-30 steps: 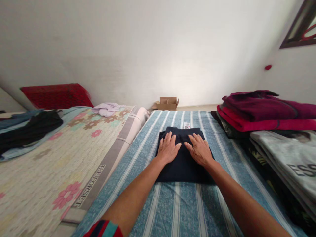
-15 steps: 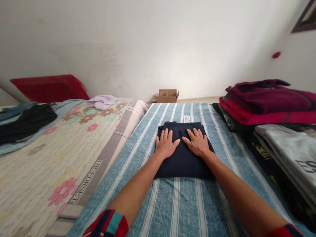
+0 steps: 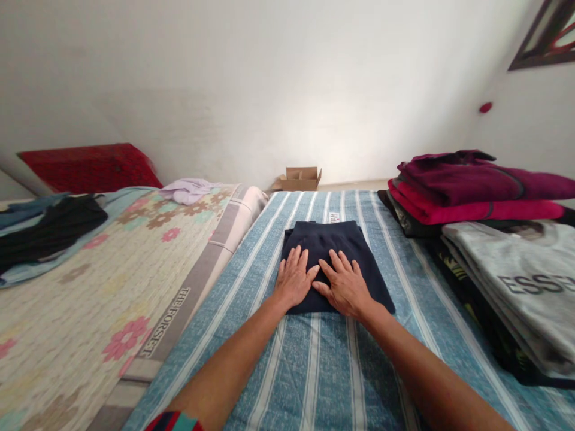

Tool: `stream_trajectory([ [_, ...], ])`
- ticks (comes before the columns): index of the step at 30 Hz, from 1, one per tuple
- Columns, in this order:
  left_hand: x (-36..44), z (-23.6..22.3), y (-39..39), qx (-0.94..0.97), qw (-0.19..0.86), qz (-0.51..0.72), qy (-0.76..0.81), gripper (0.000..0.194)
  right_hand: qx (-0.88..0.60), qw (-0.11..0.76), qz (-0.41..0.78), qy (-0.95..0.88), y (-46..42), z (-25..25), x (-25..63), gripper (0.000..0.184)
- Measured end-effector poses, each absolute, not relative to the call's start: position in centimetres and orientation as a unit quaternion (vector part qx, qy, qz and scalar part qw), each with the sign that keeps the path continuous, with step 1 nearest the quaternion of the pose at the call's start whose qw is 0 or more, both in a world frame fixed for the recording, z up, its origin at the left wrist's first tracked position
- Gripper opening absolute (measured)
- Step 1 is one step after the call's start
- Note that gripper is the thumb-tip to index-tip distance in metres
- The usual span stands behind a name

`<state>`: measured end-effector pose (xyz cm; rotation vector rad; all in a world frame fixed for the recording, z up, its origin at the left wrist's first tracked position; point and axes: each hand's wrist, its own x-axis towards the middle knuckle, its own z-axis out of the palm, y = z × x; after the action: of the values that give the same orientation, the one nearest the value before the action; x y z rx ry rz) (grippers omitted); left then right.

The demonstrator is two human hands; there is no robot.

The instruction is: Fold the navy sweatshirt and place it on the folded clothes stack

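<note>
A folded dark navy garment (image 3: 335, 248) lies flat on a blue striped bedsheet (image 3: 327, 371). My left hand (image 3: 293, 280) rests palm down on its near left part, fingers stretched out. Beside it my right hand (image 3: 342, 287) presses flat on the near middle, fingers spread. Both hands hold nothing. The thumbs almost touch. A small white label (image 3: 333, 216) shows just beyond the garment's far edge.
Stacked folded clothes sit at the right: maroon and red ones (image 3: 471, 191) behind, a grey printed shirt (image 3: 516, 275) in front. A floral quilt (image 3: 112, 281) covers the left bed, with dark clothes (image 3: 49, 230), a lilac cloth (image 3: 188, 190) and a red pillow (image 3: 90, 167). A cardboard box (image 3: 299, 178) stands by the wall.
Both hands have slid toward me over the garment, from its far half to its near edge, and drawn closer together. The garment stays folded in place.
</note>
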<state>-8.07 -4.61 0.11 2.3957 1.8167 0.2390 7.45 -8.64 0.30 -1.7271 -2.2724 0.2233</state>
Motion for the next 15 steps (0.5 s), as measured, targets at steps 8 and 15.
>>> stream_trajectory([
  [8,-9.3,-0.3,-6.7,0.802,0.078,0.061,0.588,0.065,-0.542,0.139,0.054,-0.827,-11.5,-0.1,7.5,0.069],
  [15,-10.4,0.1,-8.3,0.805,0.07,0.058,0.586,0.065,-0.514,0.168,-0.004,-0.841,-11.9,-0.6,7.5,0.073],
])
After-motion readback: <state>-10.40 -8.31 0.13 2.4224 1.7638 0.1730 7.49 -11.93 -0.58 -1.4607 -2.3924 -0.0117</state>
